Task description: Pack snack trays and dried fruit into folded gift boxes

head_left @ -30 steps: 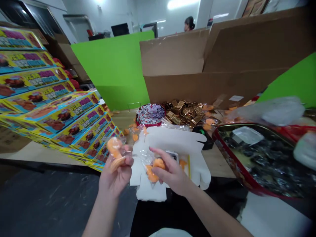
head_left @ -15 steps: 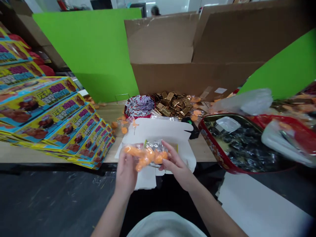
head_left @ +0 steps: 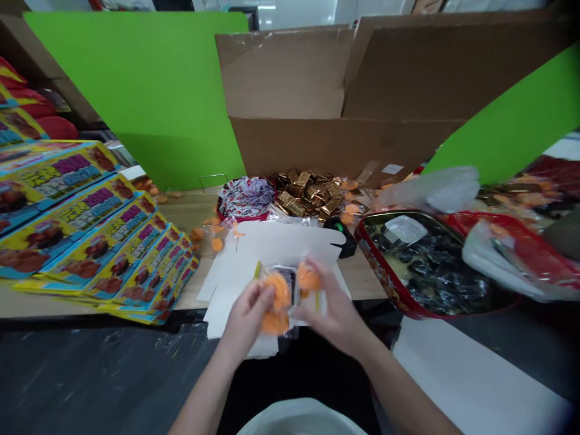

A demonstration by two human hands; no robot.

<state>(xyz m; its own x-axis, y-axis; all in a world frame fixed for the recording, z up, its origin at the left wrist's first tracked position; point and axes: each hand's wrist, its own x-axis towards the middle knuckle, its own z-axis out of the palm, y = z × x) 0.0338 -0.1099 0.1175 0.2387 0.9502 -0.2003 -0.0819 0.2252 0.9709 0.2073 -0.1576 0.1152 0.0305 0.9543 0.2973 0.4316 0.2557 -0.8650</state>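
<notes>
My left hand (head_left: 244, 317) pinches a clear bag of orange pieces (head_left: 277, 293) over the white cardboard sheets. Opposite it, my right hand (head_left: 335, 311) has its fingers closed around another orange piece (head_left: 308, 278), blurred by motion. What the orange pieces are, I cannot make out. Between the hands, a dark item in clear wrapping (head_left: 288, 275) shows in part. Beneath lies flat white cardboard (head_left: 267, 238), its front edge reaching past the table edge.
Yellow-and-blue printed boxes (head_left: 99, 241) are stacked at the left. Behind the cardboard are a bowl of patterned packets (head_left: 247, 196) and a pile of gold-wrapped pieces (head_left: 308, 193). A red-rimmed tin (head_left: 380, 266) holds dark wrapped pieces. A brown carton (head_left: 290, 142) stands behind.
The orange pieces, held together between both hands before, are now split between them. The left hand has tilted its bag, and the dark wrapped item shows between. The camera view has shifted slightly.
</notes>
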